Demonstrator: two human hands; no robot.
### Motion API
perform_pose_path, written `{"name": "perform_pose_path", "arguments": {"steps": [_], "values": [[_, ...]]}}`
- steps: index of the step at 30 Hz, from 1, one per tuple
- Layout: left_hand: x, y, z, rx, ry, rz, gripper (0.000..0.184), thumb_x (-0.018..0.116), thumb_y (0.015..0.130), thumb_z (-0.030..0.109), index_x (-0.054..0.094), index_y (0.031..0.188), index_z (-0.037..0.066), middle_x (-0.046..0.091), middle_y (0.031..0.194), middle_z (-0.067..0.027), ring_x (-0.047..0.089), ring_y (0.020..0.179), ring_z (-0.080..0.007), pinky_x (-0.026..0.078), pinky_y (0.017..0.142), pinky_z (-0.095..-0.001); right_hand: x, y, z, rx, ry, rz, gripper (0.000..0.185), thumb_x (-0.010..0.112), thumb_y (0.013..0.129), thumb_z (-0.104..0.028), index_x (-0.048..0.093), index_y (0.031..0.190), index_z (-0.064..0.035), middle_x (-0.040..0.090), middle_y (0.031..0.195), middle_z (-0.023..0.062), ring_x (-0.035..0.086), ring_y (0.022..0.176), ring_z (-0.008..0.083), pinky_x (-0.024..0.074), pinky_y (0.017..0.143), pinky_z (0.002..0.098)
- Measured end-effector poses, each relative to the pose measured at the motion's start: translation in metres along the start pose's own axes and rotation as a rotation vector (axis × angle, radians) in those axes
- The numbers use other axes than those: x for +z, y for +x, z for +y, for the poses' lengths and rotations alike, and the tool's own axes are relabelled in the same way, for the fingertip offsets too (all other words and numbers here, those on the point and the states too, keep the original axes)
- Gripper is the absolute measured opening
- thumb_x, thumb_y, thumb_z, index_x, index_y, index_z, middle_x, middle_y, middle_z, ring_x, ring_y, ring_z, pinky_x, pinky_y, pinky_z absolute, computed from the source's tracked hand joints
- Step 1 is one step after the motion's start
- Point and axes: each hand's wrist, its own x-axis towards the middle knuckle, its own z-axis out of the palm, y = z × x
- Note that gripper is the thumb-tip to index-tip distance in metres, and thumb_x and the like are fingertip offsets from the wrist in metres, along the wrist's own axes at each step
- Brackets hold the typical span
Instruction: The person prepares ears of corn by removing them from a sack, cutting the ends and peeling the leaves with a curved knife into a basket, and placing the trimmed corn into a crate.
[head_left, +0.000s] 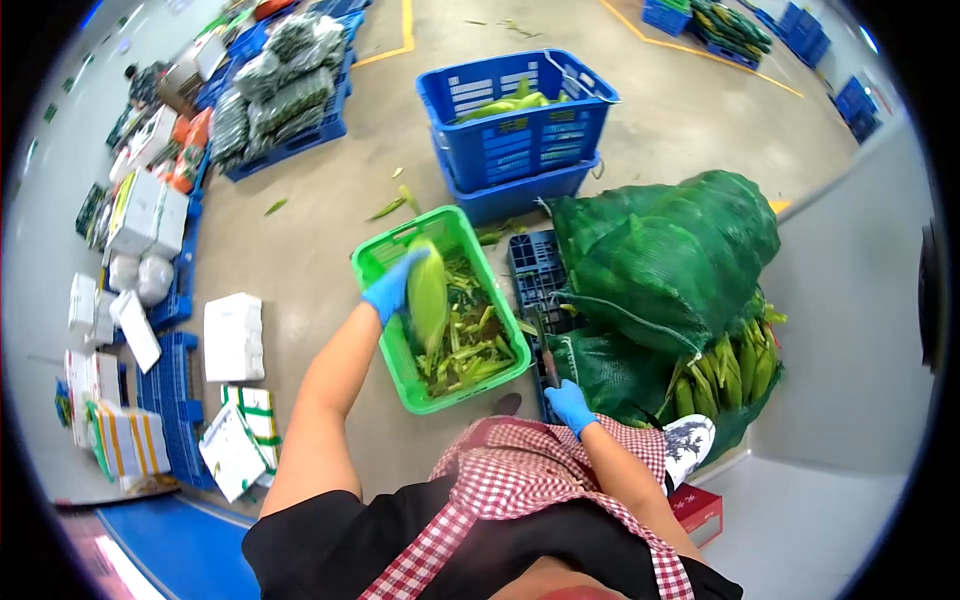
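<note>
Produce storeroom or packing area, commercial. Floor: smooth, bare, marked with yellow lines. Walls: pale grey panel at right. Stock: green mesh sacks of corn; bagged greens piled on a blue pallet; white foam boxes stacked along the left side. Containers: stacked blue crates, upper one holding corn; green crate with husk trimmings. Further crates at far right. Worker's dress: checked apron, blue gloves.

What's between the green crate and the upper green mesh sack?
A dark plastic pallet lies between the crate and the sack, with the knife in the right hand above it; head view.
</note>
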Motion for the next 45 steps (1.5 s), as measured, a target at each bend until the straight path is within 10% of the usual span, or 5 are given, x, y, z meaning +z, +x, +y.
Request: {"name": "perform_pose_path", "arguments": {"steps": [8, 18, 23, 31, 45], "values": [[0.206, 0.106, 0.123, 0.500, -0.285, -0.069, 0.029, 0.052, 0.088, 0.027, 0.053, 0.104, 0.003, 0.061, 0.096, -0.0157, 0.062, 0.088, -0.0277, 0.052, 0.079, -0.0367, -0.094, -0.067, -0.001, 0.219, 0.574, 0.063, 0.023, 0.059, 0.079, -0.023, 0.054, 0.085, -0.0010, 0.058, 0.064, 0.0145, 0.057, 0.050, 0.0218, 0.0456, 0.049, 0.0360], [0.442, 0.034, -0.224, -0.754, 1.182, -1.352, 0.035, 0.052, 0.092, 0.025, 0.057, 0.117, 0.001, 0.064, 0.106, -0.0094, 0.063, 0.091, -0.0176, 0.050, 0.078, -0.0268, -0.259, -0.123, 0.151, 0.196, 0.886, 1.201, 0.017, 0.059, 0.085, -0.016, 0.050, 0.083, -0.0019, 0.049, 0.058, 0.0047, 0.047, 0.047, 0.0128, 0.0390, 0.044, 0.0330], [0.540, 0.123, -0.432, -0.010, 0.998, -1.095, 0.023, 0.060, 0.083, 0.023, 0.062, 0.101, 0.009, 0.058, 0.083, -0.0022, 0.053, 0.072, -0.0117, 0.045, 0.061, -0.0261, -0.298, -0.110, 0.223, 0.279, 1.580, 1.276, 0.011, 0.053, 0.086, -0.012, 0.043, 0.084, -0.0074, 0.047, 0.061, 0.0020, 0.046, 0.043, 0.0128, 0.0386, 0.038, 0.0272], [0.669, 0.343, -0.614, -0.435, 0.335, -0.513, 0.035, 0.061, 0.080, 0.038, 0.055, 0.100, 0.010, 0.057, 0.099, -0.0115, 0.055, 0.086, -0.0249, 0.046, 0.075, -0.0392, -0.287, -0.136, 0.229, 0.497, 1.974, 0.955, 0.014, 0.058, 0.081, -0.017, 0.049, 0.089, -0.0086, 0.052, 0.064, 0.0027, 0.049, 0.049, 0.0147, 0.0413, 0.044, 0.0302], [0.441, 0.064, -0.366, -1.084, 0.033, -0.613, 0.040, 0.054, 0.086, 0.026, 0.050, 0.122, 0.009, 0.059, 0.079, -0.0014, 0.046, 0.049, -0.0097, 0.039, 0.042, -0.0203, -0.275, -0.130, 0.223, 0.289, 1.780, 1.214, 0.013, 0.056, 0.083, -0.014, 0.045, 0.086, -0.0072, 0.048, 0.059, 0.0025, 0.047, 0.043, 0.0138, 0.0405, 0.038, 0.0287]]}}
